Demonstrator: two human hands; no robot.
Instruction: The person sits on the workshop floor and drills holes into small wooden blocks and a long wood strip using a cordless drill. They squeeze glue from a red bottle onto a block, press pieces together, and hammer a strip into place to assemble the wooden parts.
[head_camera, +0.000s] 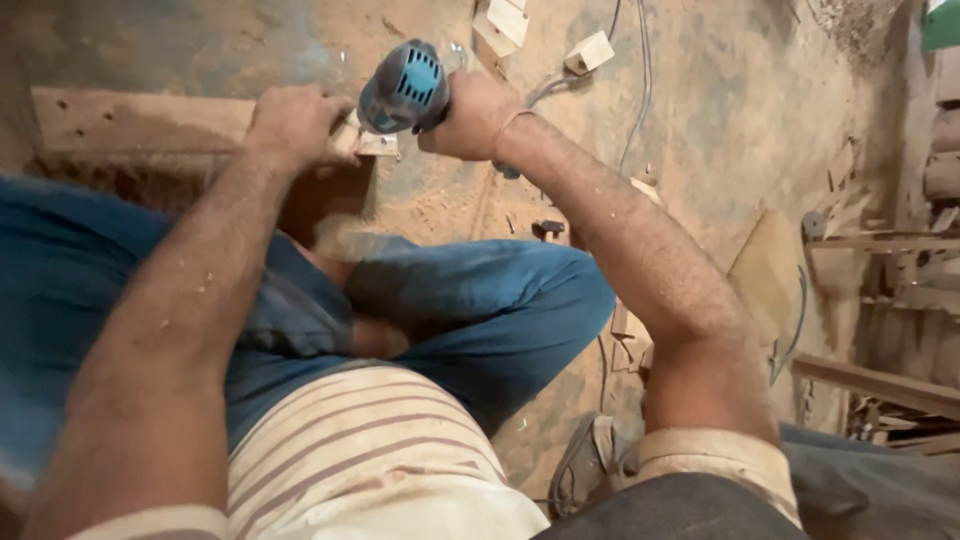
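Head view: dusty concrete floor (700, 120), sawdust and offcuts scattered. You sit low, knees in blue trousers (480, 300) drawn up. Your right hand (470, 115) is wrapped tight around the blue drill (405, 88), arm bent at the elbow. Your left hand (295, 125) presses flat-fisted on the board (130, 125), just beside the drill. A cable (635, 90) trails away past a small white block (590, 52). Timber scraps (880, 380) lie well right.

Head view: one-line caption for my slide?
Right hand grips a blue drill while the left hand steadies a wooden board.
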